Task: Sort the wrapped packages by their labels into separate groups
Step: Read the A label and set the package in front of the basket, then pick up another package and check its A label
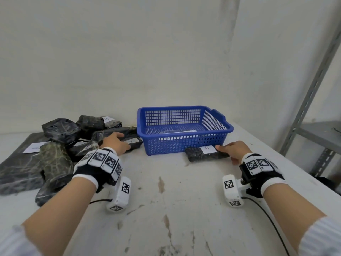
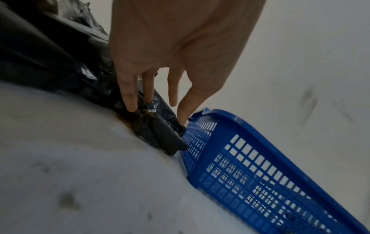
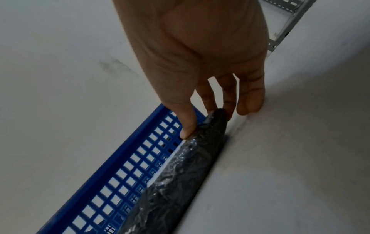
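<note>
right hand (image 1: pixel 234 149) is pinching the right end of the A-labelled package (image 1: pixel 206 154), which lies long-axis left-to-right flat against the blue basket (image 1: pixel 228 128) front, while left hand (image 1: pixel 114 143) fingers clamp another A package (image 1: pixel 133 142) by the pile

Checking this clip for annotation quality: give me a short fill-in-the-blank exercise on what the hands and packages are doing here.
1. The package held by the right hand carries a white label with the letter ____.
2. That package lies on the table against the front wall of the ____ basket.
3. The left hand rests on a package at the basket's ____ side.
4. The unsorted pile is wrapped in ____ plastic.

Missing words: A; blue; left; black
</note>
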A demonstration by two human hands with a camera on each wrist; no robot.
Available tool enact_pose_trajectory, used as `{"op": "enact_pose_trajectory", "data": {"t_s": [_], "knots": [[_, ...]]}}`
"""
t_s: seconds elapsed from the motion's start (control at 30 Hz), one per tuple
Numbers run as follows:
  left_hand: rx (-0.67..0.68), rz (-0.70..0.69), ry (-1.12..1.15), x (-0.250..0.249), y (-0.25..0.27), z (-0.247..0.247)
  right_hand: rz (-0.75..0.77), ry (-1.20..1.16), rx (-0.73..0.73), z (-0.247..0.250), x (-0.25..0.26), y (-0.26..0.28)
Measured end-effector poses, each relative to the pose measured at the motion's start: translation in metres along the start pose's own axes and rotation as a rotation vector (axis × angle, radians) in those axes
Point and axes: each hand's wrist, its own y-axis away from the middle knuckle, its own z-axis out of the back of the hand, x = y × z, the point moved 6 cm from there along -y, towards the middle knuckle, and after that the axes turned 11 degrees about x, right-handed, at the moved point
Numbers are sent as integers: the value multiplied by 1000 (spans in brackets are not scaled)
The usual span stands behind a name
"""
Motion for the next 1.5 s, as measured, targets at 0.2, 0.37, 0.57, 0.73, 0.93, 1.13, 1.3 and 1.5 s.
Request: {"op": "enact_pose_trajectory", "data": {"t_s": [0.2,0.37,0.57,0.73,0.93,1.13,1.3,1.5], "knots": [[102,120,-309,-2,-28,-11,-3,-21,58,2,-4,-5],[96,154,-450,8,-44,-9,-19,-25,61,4,-5,-7],[103,84,-365,-3,-29,8,-75,-37,-148,33,1,5],[7,-84,-201,-16,0,52,116,-114,-246,43,50,33],[-3,-342,221,-43,70,94,538,-250,-40,4,155,114],[28,-698,427,-68,144,119,821,-371,302,-57,227,175],[44,-765,387,-72,160,128,933,-545,489,-84,247,186],[39,-810,443,-70,166,136,1039,-593,568,-91,251,186]]}}
